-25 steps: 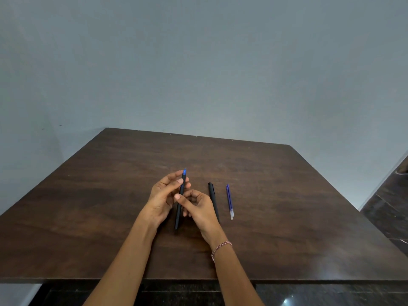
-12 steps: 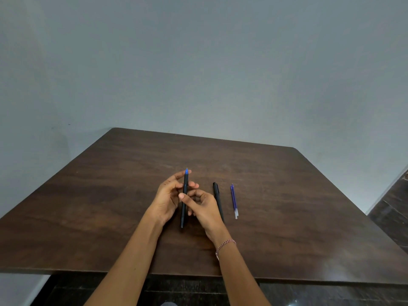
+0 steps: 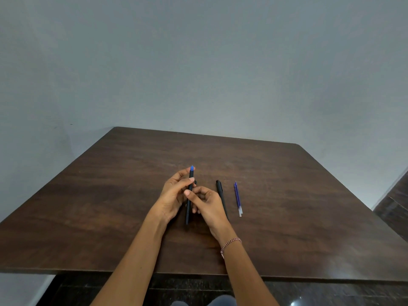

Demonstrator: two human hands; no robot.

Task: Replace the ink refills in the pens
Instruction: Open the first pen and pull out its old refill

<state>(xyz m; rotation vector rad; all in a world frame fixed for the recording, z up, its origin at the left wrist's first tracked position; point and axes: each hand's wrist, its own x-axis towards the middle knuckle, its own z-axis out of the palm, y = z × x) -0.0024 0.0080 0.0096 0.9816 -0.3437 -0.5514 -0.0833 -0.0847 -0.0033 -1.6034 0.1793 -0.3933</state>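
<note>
I hold the slim black pen with the blue tip nearly upright over the dark brown wooden table. Its tip points away from me and its tail hangs just above the wood. My left hand has its fingers and thumb curled round the upper half of the barrel, which steadies the end I judge will come apart. My right hand pinches the middle of the barrel between thumb and forefinger, and its other fingers are loosely curled beneath. With one hand on each half I can twist them against each other, so I take this as the unscrewing step on the first pen.

The second black pen lies flat on the table just right of my right hand, pointing away from me, untouched and waiting its turn. Right of that, a little apart, lie the thin blue ink refills with clear ends. They seem to be two lying tight together, though I cannot be sure. They run parallel to the pen and are within easy reach of my right hand once this barrel opens.

A thin pinkish beaded bracelet sits on my right wrist.
</note>
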